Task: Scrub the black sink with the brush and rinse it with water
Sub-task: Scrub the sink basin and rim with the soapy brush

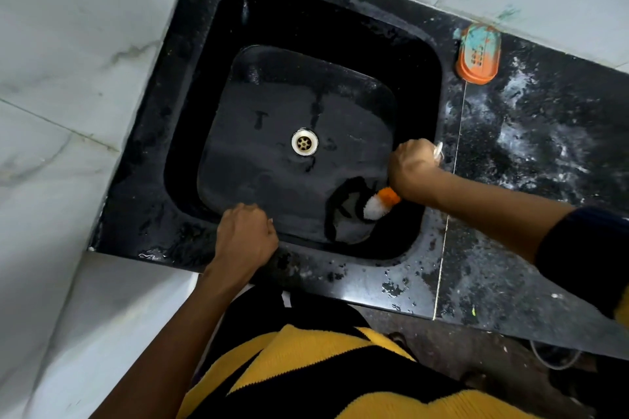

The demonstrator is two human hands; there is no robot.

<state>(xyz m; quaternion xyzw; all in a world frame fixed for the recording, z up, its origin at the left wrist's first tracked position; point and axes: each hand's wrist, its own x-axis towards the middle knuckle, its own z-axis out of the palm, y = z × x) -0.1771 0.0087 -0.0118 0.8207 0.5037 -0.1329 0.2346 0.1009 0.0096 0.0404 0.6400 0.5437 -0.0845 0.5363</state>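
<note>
The black sink [190, 133] is a square basin set in a dark counter, with a pale round drain [304, 142] in the middle of its floor. My right hand [413, 168] grips the brush by its white handle, whose end sticks out past my knuckles. The orange and white bristle head of the brush [379, 203] presses on the basin floor at the near right corner, where wet dark streaks show. My left hand [246, 238] is curled over the sink's near rim; whether it holds anything is hidden.
An orange soap dish [478, 54] smeared with teal sits on the counter behind the sink's right side. The wet, speckled black counter [531, 160] runs to the right. White marble-look tiles [68, 61] cover the left wall and the back.
</note>
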